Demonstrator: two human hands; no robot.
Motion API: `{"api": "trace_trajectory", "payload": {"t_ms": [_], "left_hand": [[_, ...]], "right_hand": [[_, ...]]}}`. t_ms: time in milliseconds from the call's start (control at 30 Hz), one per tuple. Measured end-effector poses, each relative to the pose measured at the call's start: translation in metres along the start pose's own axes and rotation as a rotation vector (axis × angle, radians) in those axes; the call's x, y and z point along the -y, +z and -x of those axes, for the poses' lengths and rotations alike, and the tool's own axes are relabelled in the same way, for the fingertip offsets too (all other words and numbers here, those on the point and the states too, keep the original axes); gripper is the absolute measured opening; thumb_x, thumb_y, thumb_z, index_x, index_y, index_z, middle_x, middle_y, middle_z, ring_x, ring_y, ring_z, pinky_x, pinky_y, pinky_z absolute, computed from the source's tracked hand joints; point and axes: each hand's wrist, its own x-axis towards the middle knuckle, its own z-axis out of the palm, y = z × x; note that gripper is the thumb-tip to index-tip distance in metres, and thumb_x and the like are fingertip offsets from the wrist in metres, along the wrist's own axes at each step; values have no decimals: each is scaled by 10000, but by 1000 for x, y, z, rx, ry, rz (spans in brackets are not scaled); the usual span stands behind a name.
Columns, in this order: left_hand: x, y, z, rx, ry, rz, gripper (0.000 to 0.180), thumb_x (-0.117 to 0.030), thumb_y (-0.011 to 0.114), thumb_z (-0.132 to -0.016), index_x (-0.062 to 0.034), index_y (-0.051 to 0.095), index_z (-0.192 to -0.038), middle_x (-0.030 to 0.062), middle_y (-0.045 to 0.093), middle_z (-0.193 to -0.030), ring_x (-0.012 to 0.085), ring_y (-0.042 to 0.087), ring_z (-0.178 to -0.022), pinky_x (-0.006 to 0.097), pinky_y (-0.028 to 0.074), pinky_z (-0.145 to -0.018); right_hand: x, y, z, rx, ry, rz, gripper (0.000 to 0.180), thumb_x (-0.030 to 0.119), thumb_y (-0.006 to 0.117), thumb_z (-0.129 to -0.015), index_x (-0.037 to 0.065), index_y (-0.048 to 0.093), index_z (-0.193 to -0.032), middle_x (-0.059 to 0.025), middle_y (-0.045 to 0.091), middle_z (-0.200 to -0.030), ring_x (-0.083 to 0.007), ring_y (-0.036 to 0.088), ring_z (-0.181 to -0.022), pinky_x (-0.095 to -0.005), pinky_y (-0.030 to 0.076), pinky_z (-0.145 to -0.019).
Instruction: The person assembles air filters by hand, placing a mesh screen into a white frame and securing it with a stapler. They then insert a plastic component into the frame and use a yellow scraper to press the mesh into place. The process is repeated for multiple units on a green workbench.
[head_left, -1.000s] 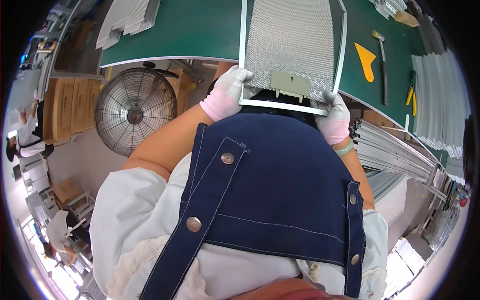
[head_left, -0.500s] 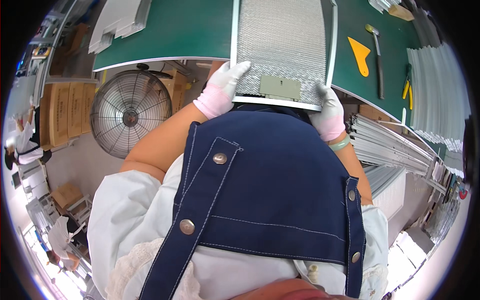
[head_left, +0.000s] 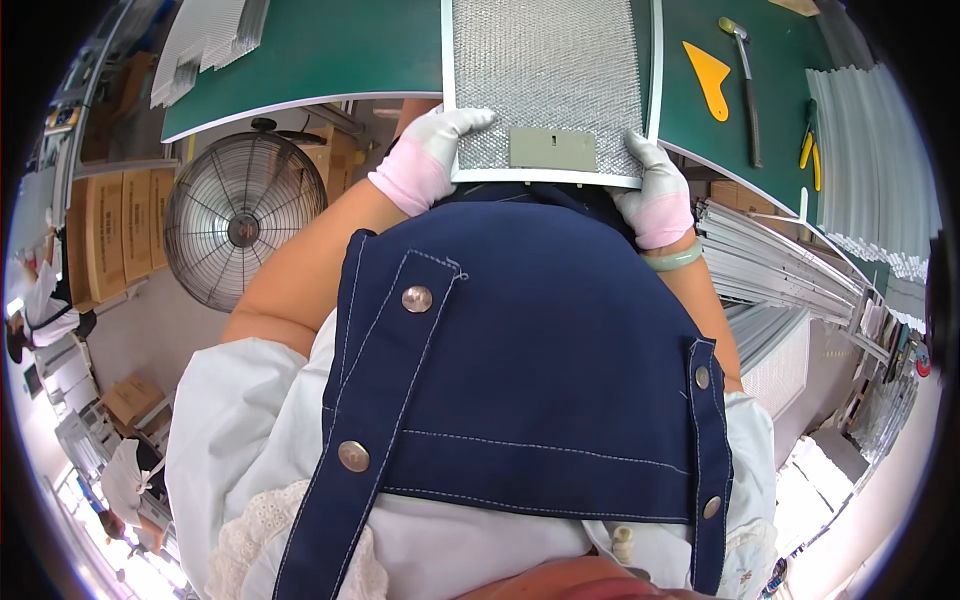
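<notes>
A silver wire-mesh panel in a pale metal frame juts over the near edge of the green table toward my apron. My left hand, in a white glove with a pink cuff, clasps the frame's left side near its corner, thumb over the mesh. Gloved the same way, my right hand grips the right corner, thumb on top of the frame and mesh. Fingers of both hands are partly hidden beneath the panel. Between the hands, a grey-green rectangular plate with a small dark slot lies at the panel's near end.
Right of the panel, the green table holds a yellow scraper, a hammer, yellow-handled pliers and stacked pale strips. More sheets lie at left. A floor fan and cartons stand left; people work farther off.
The whole view has shifted slightly, so the panel and table sit higher in it. My right thumb has come down onto the mesh side of the frame. The left hand keeps its hold.
</notes>
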Motion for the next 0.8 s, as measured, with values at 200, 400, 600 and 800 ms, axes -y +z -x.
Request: {"api": "trace_trajectory", "payload": {"t_ms": [200, 400, 600, 800], "left_hand": [[6, -8, 2, -125, 212, -397, 445, -235, 587, -985, 54, 483, -1306, 127, 605, -1186, 183, 607, -1063, 318, 505, -939], [-8, -25, 12, 167, 216, -251, 396, -124, 492, -1003, 63, 452, -1350, 147, 578, -1299, 200, 584, -1160, 338, 469, -1005], [-40, -19, 26, 188, 91, -495, 422, -224, 526, -1015, 71, 485, -1315, 100, 595, -1205, 147, 554, -1131, 281, 447, -983], [-65, -6, 6, 184, 336, -423, 509, -328, 564, -1004, 82, 496, -1297, 96, 597, -1201, 151, 545, -1093, 289, 433, -988]], "right_hand": [[-12, -4, 7, 2, -265, 318, 397, 236, 546, -995, -30, 504, -1287, -96, 612, -1099, -167, 603, -979, -299, 482, -906], [15, -9, 16, 355, -28, 408, 376, 188, 503, -1010, -61, 496, -1292, -77, 604, -1135, -140, 570, -1027, -290, 441, -956], [9, -20, 8, 387, -141, 528, 262, 257, 566, -1003, 26, 555, -1125, 30, 508, -962, -68, 443, -884, -244, 409, -855], [15, -14, 17, 588, -14, 410, 527, 253, 570, -1002, -32, 411, -1416, -81, 555, -1333, -156, 518, -1201, -328, 395, -1058]]}}
